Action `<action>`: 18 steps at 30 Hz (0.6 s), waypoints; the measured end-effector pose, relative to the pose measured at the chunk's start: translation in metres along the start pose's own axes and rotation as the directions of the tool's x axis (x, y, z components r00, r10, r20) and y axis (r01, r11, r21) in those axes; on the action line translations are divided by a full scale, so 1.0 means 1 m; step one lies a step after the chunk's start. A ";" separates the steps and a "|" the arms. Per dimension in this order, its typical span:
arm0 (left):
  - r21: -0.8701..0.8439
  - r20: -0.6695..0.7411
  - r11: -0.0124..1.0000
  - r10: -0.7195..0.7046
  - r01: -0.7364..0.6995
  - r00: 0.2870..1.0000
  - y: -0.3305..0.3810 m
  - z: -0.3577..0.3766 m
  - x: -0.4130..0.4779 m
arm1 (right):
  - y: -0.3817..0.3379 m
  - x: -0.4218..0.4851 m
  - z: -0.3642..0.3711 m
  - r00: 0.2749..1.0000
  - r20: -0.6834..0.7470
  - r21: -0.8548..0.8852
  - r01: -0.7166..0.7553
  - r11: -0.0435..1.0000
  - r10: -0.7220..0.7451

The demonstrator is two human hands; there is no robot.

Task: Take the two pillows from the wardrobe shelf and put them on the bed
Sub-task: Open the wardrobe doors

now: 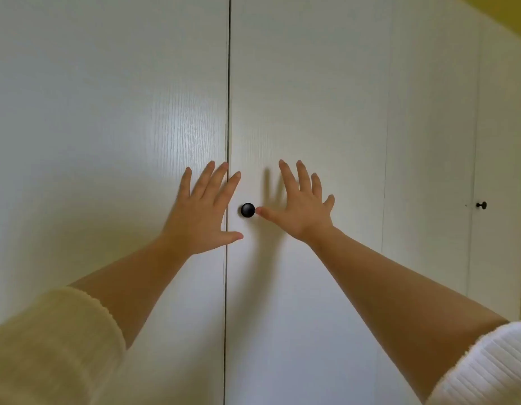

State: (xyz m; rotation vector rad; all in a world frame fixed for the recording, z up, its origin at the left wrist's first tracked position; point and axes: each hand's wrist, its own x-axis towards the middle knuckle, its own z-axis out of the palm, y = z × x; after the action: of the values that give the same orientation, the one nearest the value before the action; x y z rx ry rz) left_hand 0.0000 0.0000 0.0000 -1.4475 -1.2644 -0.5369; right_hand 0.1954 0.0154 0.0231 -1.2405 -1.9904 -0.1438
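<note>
Wardrobe: the wardrobe point(306, 83) fills the head view; its white, wood-grained fronts all stand closed.
Left door: the left door point(107, 112) meets its neighbour at a dark vertical seam just left of centre.
Right door: the right door point(312, 287) carries a round black knob point(248, 210) close beside the seam.
Pillows: hidden; with the doors closed, neither the shelf nor the pillows can be seen.
Left hand: the left hand point(201, 211) is raised palm-forward with its fingers straight and spread wide, holding nothing. It lies mostly over the left door; the forefinger tip and thumb tip cross the seam onto the right door, the thumb below the knob.
Right hand: the right hand point(300, 211) is likewise splayed wide and holds nothing, set over the right door. Its thumb tip sits just beside the knob, at the knob's right edge.
Contact: it cannot be told whether either palm presses on the door; the right hand casts a shadow on the panel to its left.
Sleeves: a cream sleeve point(49, 346) and a ribbed white sleeve point(487, 369) are pushed up, leaving the forearms bare.
Far right: a further door point(502, 244) bears a small dark knob point(481, 205).
Wall: a yellow wall point(510, 16) shows in the top right corner.
</note>
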 end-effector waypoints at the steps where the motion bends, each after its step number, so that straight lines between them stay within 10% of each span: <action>1: -0.015 0.018 1.000 0.005 -0.005 1.000 -0.002 0.001 0.000 | -0.001 -0.001 0.001 1.000 -0.002 0.000 0.006 1.000 -0.006; 18: 0.072 -0.090 0.997 0.005 0.002 0.996 -0.018 0.020 -0.010 | -0.013 0.011 0.050 0.976 -0.076 0.000 0.207 0.978 -0.206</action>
State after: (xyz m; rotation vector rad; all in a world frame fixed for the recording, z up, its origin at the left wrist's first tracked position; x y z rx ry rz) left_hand -0.0255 0.0108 -0.0070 -1.3491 -1.1995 -0.5443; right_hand 0.1548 0.0398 -0.0002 -1.0055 -2.0480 -0.2808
